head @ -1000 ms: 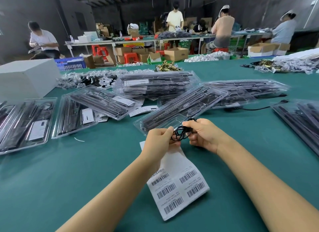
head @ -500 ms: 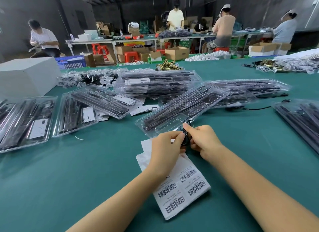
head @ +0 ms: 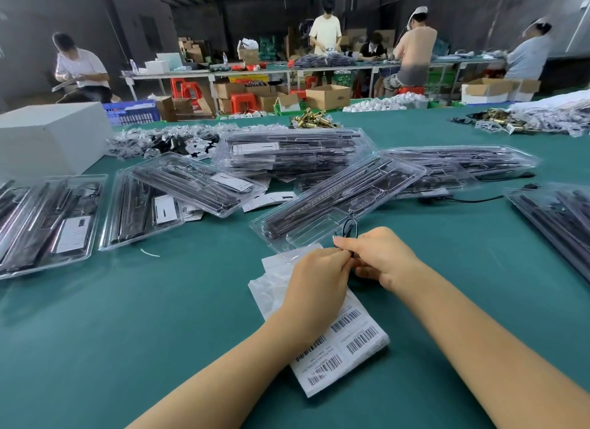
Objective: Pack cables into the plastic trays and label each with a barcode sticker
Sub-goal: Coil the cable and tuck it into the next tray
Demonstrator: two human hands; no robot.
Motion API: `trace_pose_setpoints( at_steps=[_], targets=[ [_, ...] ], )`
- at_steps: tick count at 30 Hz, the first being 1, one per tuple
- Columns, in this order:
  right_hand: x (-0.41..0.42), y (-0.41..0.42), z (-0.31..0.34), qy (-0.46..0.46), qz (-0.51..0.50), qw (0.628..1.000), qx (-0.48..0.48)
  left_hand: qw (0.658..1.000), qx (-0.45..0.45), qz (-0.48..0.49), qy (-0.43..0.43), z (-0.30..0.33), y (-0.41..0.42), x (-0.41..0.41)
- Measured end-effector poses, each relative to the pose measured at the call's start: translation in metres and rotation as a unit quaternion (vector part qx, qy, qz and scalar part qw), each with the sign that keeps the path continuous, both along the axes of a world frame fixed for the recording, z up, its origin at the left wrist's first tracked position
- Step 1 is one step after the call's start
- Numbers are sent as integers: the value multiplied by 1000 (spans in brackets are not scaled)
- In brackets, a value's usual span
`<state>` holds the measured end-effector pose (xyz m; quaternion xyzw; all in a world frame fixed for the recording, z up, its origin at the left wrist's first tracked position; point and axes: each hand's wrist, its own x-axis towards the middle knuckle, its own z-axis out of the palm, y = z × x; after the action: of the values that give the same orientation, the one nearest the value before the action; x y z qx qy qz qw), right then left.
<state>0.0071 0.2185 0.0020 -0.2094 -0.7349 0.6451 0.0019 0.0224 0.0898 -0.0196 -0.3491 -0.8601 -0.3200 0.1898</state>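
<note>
1. We are bundling a thin black cable (head: 349, 229) just near of the open plastic tray (head: 338, 198); a small loop is sticking up above the fingers, the rest is hidden in the grip.
2. Left hand (head: 314, 277) is curling its fingers around the bundle; right hand (head: 381, 257) is pinching it from the other side, thumb and forefinger pressed together on the cable. Both hands are meeting at mid-scene, touching each other.
3. Forearms are coming in from the near edge, converging in a V, wrists low over the worktop (head: 159, 316). The left forearm is lying across the barcode sticker sheet (head: 348, 345).
4. The tray is lying angled, near end toward our hands, long black parts already seated; the small pocket at its near end looks unfilled, likely the cable's slot.
5. Step in hand, as we are reading it: coil tidy-up, just before seating. The next move calls for keeping the coil tight while carrying it a short way far into that pocket, then pressing it flat.
6. Labelling is not yet done for this tray; stickers are waiting under our left arm.
7. Other trays (head: 191, 182) are sitting left, far and right.
</note>
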Motion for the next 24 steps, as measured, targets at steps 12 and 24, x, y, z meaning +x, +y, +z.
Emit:
trace_pose_setpoints(
  at_steps=[12,24],
  targets=[
    [-3,14,7,-67,18,995,-75,978,-92,166,88,18,-39,-29],
    [-11,26,-1,-84,32,984,-153,988,-64,125,-59,10,-64,-41]
  ],
)
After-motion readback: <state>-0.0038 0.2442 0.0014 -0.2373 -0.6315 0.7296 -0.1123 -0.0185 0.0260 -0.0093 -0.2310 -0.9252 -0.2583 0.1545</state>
